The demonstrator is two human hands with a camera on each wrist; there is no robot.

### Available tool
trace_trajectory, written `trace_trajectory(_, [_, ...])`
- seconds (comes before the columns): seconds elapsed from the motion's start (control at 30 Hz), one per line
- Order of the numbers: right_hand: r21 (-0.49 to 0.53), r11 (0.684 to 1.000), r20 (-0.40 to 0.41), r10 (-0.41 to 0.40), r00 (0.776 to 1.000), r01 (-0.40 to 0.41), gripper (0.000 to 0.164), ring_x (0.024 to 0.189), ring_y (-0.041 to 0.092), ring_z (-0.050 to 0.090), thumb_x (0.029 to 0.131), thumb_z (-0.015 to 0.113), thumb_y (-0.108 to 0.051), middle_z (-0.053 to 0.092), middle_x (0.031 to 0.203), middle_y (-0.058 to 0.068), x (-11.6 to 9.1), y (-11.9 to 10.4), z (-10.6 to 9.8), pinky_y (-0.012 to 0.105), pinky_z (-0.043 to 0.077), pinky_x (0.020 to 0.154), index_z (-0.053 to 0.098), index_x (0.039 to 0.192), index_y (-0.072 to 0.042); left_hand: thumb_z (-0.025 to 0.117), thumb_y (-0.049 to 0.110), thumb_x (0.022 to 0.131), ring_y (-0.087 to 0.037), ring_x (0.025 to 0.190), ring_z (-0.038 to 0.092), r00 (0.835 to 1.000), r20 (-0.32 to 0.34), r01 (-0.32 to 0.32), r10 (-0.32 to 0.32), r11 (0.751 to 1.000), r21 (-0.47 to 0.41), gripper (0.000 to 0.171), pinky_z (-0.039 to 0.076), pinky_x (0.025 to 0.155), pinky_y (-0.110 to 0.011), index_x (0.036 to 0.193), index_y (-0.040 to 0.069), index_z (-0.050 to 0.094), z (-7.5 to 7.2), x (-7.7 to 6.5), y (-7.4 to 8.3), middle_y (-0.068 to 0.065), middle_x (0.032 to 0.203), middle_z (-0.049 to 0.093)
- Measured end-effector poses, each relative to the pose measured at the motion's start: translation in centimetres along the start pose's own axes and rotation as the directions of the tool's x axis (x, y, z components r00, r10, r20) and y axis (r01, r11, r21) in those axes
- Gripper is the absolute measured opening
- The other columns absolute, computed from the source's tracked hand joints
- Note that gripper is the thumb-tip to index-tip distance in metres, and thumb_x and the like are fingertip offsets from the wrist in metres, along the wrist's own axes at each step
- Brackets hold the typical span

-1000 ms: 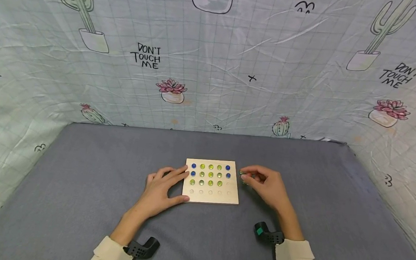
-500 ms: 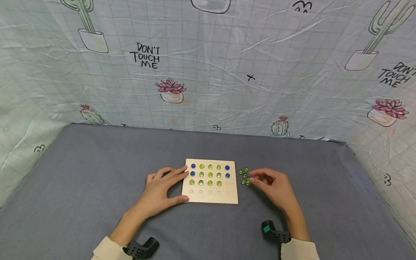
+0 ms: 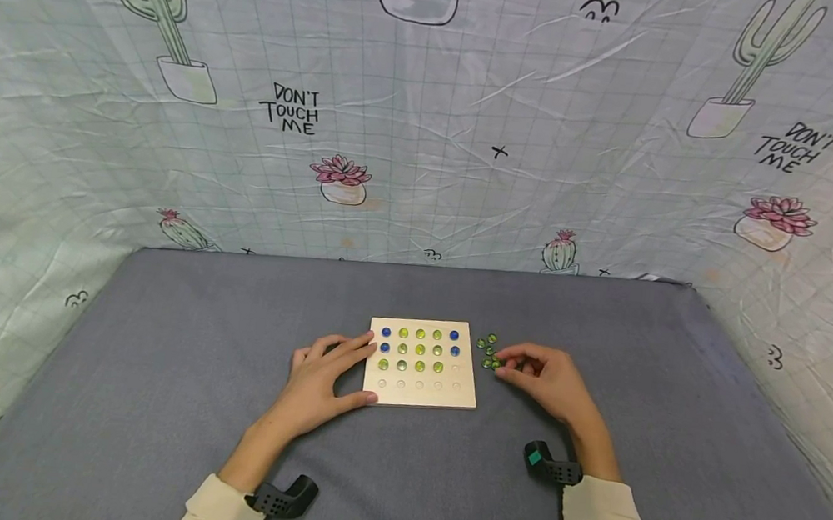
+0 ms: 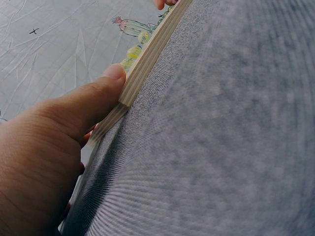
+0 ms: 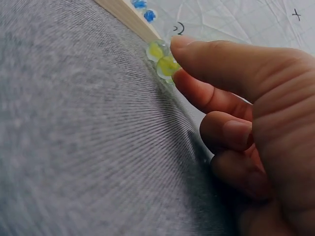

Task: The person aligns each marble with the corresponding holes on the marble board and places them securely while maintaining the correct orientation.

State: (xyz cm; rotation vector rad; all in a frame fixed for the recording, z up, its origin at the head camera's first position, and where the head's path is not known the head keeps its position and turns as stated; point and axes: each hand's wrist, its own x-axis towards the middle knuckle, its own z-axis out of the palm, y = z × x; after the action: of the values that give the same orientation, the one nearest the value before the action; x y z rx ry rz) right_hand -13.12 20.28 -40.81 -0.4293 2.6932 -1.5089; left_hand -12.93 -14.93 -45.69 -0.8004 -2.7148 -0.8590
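Observation:
A pale wooden board [image 3: 419, 397] lies on the grey cloth, its hollows partly filled with green glass marbles [image 3: 419, 350] and several blue marbles [image 3: 386, 332]. The nearest row of hollows is bare, as is the rightmost hollow in the row behind it. My left hand [image 3: 321, 382] rests along the board's left side, fingers spread and thumb on the near corner. Just right of the board is a small cluster of loose green marbles [image 3: 491, 338]. At its near right end, my right hand [image 3: 545, 379] pinches a green marble [image 5: 168, 66] between thumb and forefinger, other fingers curled.
The grey cloth [image 3: 172, 370] covers the whole table. A pale curtain with cactus drawings [image 3: 429, 127] hangs behind and at both sides. Each wrist wears a black camera mount [image 3: 284, 496].
My right hand has shifted right from the cluster's left side to its near right end, uncovering the loose marbles. The left hand and the board hold their place.

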Motion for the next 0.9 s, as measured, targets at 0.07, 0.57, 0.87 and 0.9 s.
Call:
trace_trajectory(0.07, [-0.012, 1.000, 0.001, 0.004, 1.000, -0.004, 0.018, 0.051, 0.010, 0.043, 0.084, 0.074, -0.006, 0.064, 0.079, 0.010, 0.0, -0.1, 0.1, 0.025, 0.036, 0.048, 0.072, 0.101, 0.000, 0.073, 0.050, 0.079, -0.022, 0.125, 0.038, 1.000, -0.001, 0.000, 0.000, 1.000, 0.002, 0.072, 0.021, 0.082, -0.046, 0.140, 0.019, 0.052, 0.0, 0.0, 0.0, 0.002, 0.147, 0.042])
trace_trajectory(0.57, [-0.092, 0.996, -0.020, 0.014, 1.000, -0.015, 0.016, 0.049, 0.013, 0.043, 0.081, 0.078, -0.024, 0.063, 0.074, -0.005, 0.8, 4.3, 0.9, 0.026, 0.034, 0.047, 0.074, 0.096, -0.020, 0.074, 0.050, 0.078, -0.022, 0.126, 0.037, 1.000, 0.010, 0.019, -0.019, 1.000, 0.005, 0.073, 0.022, 0.083, -0.046, 0.141, 0.019, 0.051, 0.0, 0.0, 0.1, 0.004, 0.148, 0.041])
trace_trajectory(0.87, [-0.093, 0.995, -0.015, 0.028, 0.999, -0.029, 0.015, 0.050, 0.014, 0.043, 0.080, 0.079, -0.023, 0.063, 0.075, -0.005, 0.8, 4.1, 0.8, 0.026, 0.034, 0.048, 0.074, 0.094, -0.020, 0.073, 0.050, 0.079, -0.023, 0.126, 0.037, 0.999, 0.022, 0.028, -0.028, 1.000, 0.003, 0.073, 0.022, 0.083, -0.047, 0.141, 0.019, 0.051, -0.2, 0.1, 0.3, 0.003, 0.149, 0.040])
trace_trajectory(0.9, [-0.094, 0.995, -0.016, 0.030, 0.999, -0.032, 0.015, 0.050, 0.014, 0.043, 0.080, 0.079, -0.023, 0.063, 0.075, -0.005, 0.8, 4.0, 0.8, 0.026, 0.034, 0.048, 0.074, 0.094, -0.020, 0.072, 0.050, 0.080, -0.023, 0.127, 0.037, 0.999, 0.023, 0.029, -0.029, 1.000, 0.004, 0.073, 0.022, 0.083, -0.047, 0.141, 0.019, 0.051, -0.2, 0.1, 0.3, 0.003, 0.149, 0.040])
